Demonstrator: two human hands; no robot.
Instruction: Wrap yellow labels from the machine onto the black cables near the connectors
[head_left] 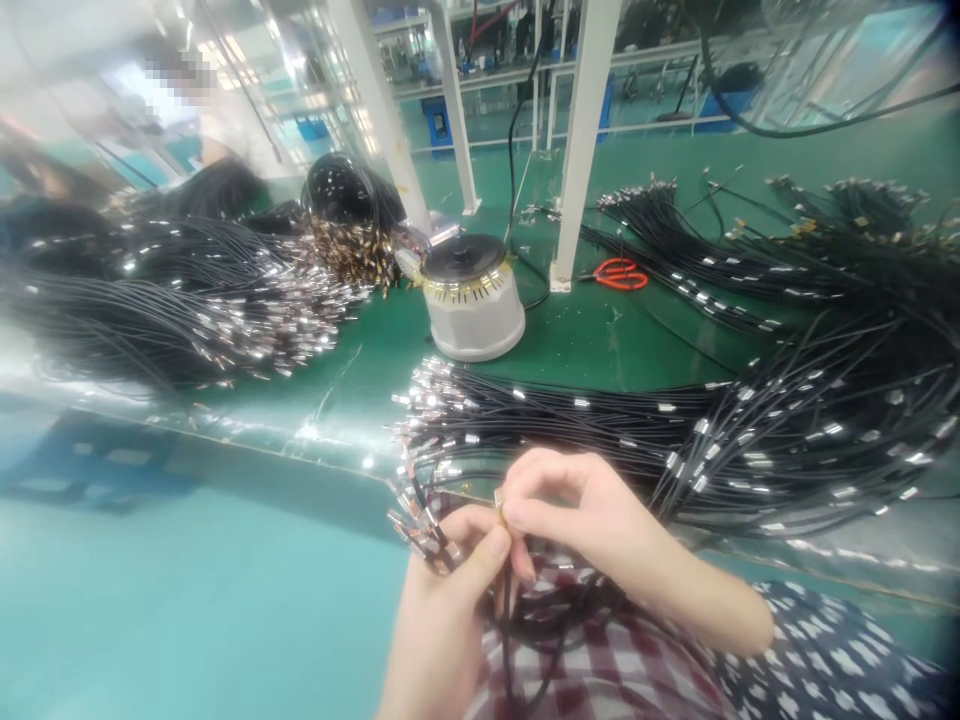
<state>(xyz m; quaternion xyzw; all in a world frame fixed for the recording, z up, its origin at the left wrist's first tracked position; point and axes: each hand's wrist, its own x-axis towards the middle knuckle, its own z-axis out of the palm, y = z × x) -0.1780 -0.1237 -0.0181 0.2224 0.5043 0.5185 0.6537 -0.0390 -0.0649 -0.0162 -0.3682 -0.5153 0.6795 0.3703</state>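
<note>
The left hand [454, 595] pinches a black cable [507, 605] below its tip [499, 500], fingers [466, 521] nearly together. The right hand [589, 500] nips that tip between pressed thumb and forefinger.

Cable end [500, 513] within grip looked gold-tinged. Cables [592, 410] just beyond grip were black, silver-tipped; tabletop [585, 345] past them, green. Scissors [621, 273] beyond grip, to right, had orange-red handles. Cloth [622, 675] below grip was maroon-and-white checked; sleeve [825, 640] right of grip, dark, white-patched.
</note>
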